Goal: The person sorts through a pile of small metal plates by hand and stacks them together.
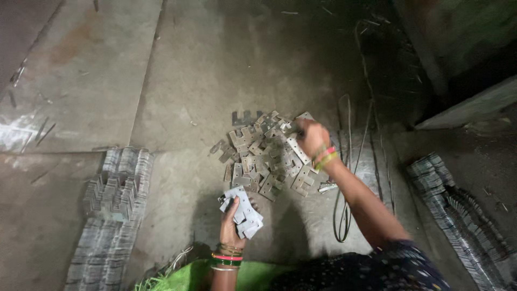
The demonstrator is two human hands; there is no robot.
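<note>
Two hands: left hand (230, 223) grips metal plates (243, 213); right hand (311, 137) touches pile (264, 156).

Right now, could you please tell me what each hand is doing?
Left hand: closed on a stack of metal plates.
Right hand: closed, reaching into the pile of loose plates; grip contents cannot be told.
</note>
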